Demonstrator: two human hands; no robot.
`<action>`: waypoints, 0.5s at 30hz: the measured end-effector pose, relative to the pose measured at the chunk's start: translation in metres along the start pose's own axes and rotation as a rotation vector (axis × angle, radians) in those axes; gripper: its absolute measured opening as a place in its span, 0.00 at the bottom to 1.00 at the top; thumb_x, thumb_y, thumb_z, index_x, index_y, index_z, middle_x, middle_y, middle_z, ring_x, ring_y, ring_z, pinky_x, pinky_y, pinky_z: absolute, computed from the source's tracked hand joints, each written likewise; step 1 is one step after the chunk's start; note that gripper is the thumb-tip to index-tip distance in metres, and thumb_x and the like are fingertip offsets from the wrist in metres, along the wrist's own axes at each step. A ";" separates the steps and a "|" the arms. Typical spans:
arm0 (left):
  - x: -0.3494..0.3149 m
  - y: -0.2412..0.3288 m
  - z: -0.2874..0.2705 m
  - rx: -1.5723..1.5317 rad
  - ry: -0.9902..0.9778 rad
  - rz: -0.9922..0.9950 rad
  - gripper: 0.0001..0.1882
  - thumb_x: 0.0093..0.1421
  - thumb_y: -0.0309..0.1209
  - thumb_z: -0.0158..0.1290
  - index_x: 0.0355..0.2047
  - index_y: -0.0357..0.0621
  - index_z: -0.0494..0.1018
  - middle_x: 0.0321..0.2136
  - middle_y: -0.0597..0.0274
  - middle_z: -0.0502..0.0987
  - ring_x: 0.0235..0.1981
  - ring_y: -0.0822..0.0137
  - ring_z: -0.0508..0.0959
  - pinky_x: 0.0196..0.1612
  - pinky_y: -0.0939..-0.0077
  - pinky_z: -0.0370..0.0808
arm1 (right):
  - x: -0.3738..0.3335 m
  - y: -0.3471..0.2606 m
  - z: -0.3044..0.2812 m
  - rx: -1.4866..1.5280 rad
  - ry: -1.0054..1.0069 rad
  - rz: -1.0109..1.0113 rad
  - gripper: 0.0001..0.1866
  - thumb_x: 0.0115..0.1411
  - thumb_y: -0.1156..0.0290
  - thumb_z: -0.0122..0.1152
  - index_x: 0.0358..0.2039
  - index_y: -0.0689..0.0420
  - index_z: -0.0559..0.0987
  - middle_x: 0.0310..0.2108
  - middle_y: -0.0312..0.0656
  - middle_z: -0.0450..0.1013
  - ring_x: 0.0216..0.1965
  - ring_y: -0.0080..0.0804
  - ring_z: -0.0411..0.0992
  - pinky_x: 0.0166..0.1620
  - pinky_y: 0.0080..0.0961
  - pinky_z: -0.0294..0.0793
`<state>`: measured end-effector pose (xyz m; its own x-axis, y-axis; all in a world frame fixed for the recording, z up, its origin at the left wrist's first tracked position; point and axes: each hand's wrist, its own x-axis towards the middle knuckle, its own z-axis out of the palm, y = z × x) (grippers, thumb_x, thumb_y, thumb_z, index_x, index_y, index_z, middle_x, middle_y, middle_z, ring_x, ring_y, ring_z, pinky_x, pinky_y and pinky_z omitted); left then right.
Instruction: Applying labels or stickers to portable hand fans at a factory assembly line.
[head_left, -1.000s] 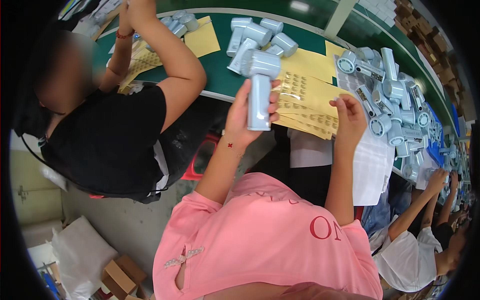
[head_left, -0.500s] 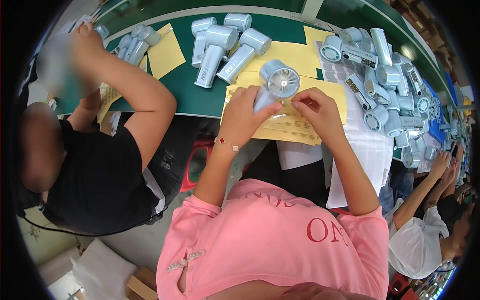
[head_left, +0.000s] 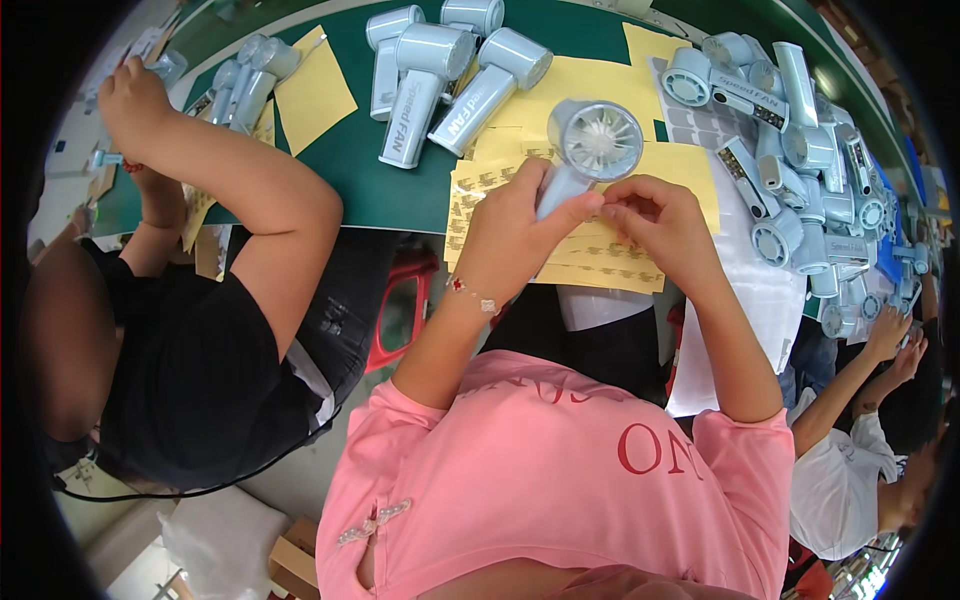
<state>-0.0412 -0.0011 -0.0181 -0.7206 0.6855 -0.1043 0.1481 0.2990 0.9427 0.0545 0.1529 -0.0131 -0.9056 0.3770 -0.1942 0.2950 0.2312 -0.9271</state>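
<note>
A pale blue handheld fan (head_left: 598, 140) is held by its handle in my left hand (head_left: 525, 222), its round clear front with white blades turned up toward me. My left fingers wrap round the handle. Beside the fan's neck is my right hand (head_left: 655, 225), thumb and fingertips pinched together near my left thumb. Whether something small is between those fingertips I cannot make out. Under both hands lie yellow sheets (head_left: 600, 268) printed with rows of small dark labels.
Several matching fans (head_left: 410, 110) lie at the back on the green table (head_left: 330, 190). A larger heap of fans (head_left: 800, 190) covers white sheets on the right. A co-worker in black (head_left: 190, 370) sits at left, another in white (head_left: 840, 480) at right. A red stool (head_left: 400, 310) stands below.
The fan in my left hand has shifted slightly right in the view, and my right fingers are now closer to my left thumb. The left co-worker's hand has moved left.
</note>
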 end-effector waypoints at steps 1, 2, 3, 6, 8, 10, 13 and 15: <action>0.001 -0.001 0.001 -0.007 0.022 0.017 0.30 0.50 0.53 0.54 0.33 0.33 0.67 0.23 0.46 0.74 0.27 0.50 0.76 0.30 0.64 0.70 | 0.002 -0.001 0.002 -0.028 -0.009 0.030 0.05 0.50 0.77 0.59 0.28 0.65 0.76 0.22 0.38 0.72 0.22 0.21 0.69 0.28 0.17 0.68; 0.003 -0.002 0.002 0.087 0.013 0.008 0.30 0.50 0.53 0.53 0.33 0.33 0.67 0.24 0.45 0.74 0.28 0.49 0.76 0.31 0.63 0.70 | 0.003 -0.001 0.003 -0.075 -0.012 0.103 0.05 0.50 0.77 0.59 0.28 0.65 0.77 0.20 0.39 0.72 0.22 0.22 0.69 0.28 0.18 0.68; 0.004 -0.004 0.002 0.189 -0.006 -0.011 0.30 0.51 0.54 0.53 0.33 0.32 0.67 0.24 0.44 0.74 0.28 0.48 0.76 0.31 0.63 0.70 | 0.005 -0.001 0.004 -0.055 -0.021 0.058 0.05 0.50 0.77 0.59 0.28 0.65 0.77 0.20 0.39 0.72 0.22 0.22 0.69 0.28 0.18 0.68; 0.005 -0.007 0.001 0.163 -0.018 -0.009 0.25 0.55 0.50 0.51 0.32 0.36 0.69 0.20 0.57 0.73 0.20 0.69 0.75 0.25 0.77 0.70 | 0.009 0.000 0.007 -0.230 0.004 -0.018 0.06 0.48 0.77 0.59 0.28 0.65 0.76 0.20 0.42 0.72 0.22 0.25 0.70 0.28 0.21 0.69; 0.006 -0.008 0.000 0.155 -0.001 -0.003 0.25 0.55 0.50 0.50 0.31 0.36 0.69 0.20 0.57 0.73 0.19 0.69 0.75 0.23 0.77 0.70 | 0.012 0.001 0.008 -0.309 -0.002 -0.059 0.05 0.47 0.78 0.58 0.26 0.66 0.75 0.21 0.45 0.73 0.22 0.31 0.71 0.29 0.24 0.70; 0.006 -0.008 -0.001 0.146 0.000 0.008 0.25 0.55 0.51 0.50 0.31 0.36 0.69 0.19 0.57 0.73 0.18 0.69 0.75 0.22 0.77 0.70 | 0.015 0.003 0.010 -0.318 -0.012 -0.119 0.05 0.47 0.79 0.58 0.25 0.66 0.74 0.21 0.46 0.72 0.23 0.34 0.71 0.30 0.25 0.70; 0.006 -0.006 -0.001 0.125 -0.035 -0.028 0.25 0.56 0.51 0.49 0.30 0.36 0.69 0.18 0.58 0.73 0.17 0.69 0.75 0.22 0.77 0.70 | 0.015 0.005 0.013 -0.385 0.006 -0.188 0.04 0.47 0.79 0.57 0.24 0.65 0.73 0.22 0.46 0.71 0.25 0.38 0.71 0.30 0.28 0.69; 0.006 -0.003 -0.001 0.157 -0.049 -0.010 0.25 0.56 0.51 0.48 0.30 0.36 0.69 0.18 0.57 0.73 0.17 0.69 0.75 0.21 0.77 0.69 | 0.010 0.007 0.016 -0.431 0.036 -0.247 0.04 0.47 0.79 0.57 0.24 0.65 0.73 0.23 0.46 0.71 0.26 0.39 0.71 0.30 0.29 0.69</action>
<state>-0.0468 0.0012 -0.0212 -0.6889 0.7127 -0.1321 0.2481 0.4031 0.8809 0.0424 0.1443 -0.0266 -0.9556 0.2929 0.0331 0.1784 0.6642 -0.7259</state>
